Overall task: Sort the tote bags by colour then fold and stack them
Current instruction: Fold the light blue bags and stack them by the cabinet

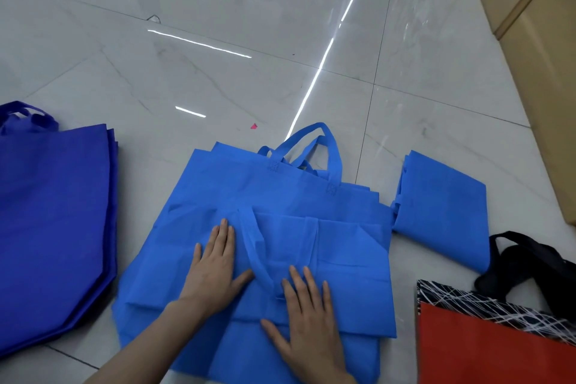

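1. Your left hand (215, 268) lies flat, fingers straight, on the left part of the half-folded light-blue tote (343, 246). Your right hand (307, 315) lies flat in the same way on its near middle. Neither hand grips anything.
2. That tote sits on top of the light-blue pile (237, 178) in the middle of the floor (218, 72). Its handle strap (254, 246) is tucked inward between your hands.
3. Press the strap flat before the next fold. A loop left proud would probably make a lump and tip the stack.
4. Sweep your palms outward from the middle, so air and creases go to the edges and not toward the strap.
5. Square the folded edge against the bag's own side, not against the pile under it, whose bags lie slightly fanned.
6. Pin with one palm while the other lifts the next flap. This thin fabric looks likely to slide and drag the bag beneath.
7. Aim for the shape of the folded light-blue bag (442, 203) lying just to the right, and lay the finished one there. That spot is well apart from the dark-blue pile (53, 212) at left and clear of the red bag (483, 349) at near right.
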Demonstrator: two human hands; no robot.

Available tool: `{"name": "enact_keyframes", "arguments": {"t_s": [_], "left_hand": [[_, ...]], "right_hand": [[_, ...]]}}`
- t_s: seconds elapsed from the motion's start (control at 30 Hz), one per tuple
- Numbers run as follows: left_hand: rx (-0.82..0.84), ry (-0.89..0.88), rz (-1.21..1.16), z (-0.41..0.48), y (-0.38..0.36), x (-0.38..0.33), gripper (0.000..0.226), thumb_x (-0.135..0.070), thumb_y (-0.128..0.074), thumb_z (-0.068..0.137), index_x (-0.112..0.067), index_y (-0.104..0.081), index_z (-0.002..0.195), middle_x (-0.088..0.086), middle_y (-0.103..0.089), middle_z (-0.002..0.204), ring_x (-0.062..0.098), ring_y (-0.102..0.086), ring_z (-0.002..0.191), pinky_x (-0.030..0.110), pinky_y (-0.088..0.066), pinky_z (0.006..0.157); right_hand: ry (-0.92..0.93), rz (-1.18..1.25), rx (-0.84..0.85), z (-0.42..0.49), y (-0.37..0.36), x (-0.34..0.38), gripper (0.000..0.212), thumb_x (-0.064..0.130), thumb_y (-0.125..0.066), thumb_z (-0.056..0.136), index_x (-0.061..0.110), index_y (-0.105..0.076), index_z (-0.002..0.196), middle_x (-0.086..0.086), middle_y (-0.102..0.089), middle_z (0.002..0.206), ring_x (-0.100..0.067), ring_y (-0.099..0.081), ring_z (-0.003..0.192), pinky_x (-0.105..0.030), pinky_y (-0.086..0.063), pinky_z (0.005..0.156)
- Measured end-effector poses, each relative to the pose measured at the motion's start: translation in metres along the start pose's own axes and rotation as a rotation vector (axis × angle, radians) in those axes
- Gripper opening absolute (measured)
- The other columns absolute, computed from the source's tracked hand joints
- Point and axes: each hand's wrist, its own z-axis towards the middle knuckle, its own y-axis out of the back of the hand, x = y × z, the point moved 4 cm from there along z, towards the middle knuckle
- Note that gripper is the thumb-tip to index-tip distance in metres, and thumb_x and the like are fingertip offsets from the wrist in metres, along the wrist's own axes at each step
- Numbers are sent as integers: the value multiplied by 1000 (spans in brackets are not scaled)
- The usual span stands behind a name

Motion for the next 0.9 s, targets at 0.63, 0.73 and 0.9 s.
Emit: {"name": "enact_keyframes", "arguments": {"t_s": [0.63,0.73,0.9], "left_hand": [[-137,-241,109,-7,-25,-18,60,-54,-9,98,-24,-38,141,2,-41,146,21,-26,135,47,-43,96],[-203,-282,-8,-7,-17,-18,71,-61,4,92,-26,-24,147,-12,-18,154,10,-10,142,40,-27,110],[-356,-316,-270,-11,3,-6,56,-48,-24,96,-19,-40,141,-3,-31,151,9,-34,131,30,-27,104]], "right_hand": [[-205,179,-307,11,27,7,53,43,-24,101,18,-70,108,-7,-59,130,-27,-41,128,-45,-18,109],[-181,137,-170,28,21,17,52,42,-17,101,19,-53,131,-7,-46,143,-25,-31,135,-40,-14,111],[-184,3,23,25,-8,23,46,42,-30,96,30,-53,134,-10,-44,145,-31,-38,133,-47,-26,104]]}}
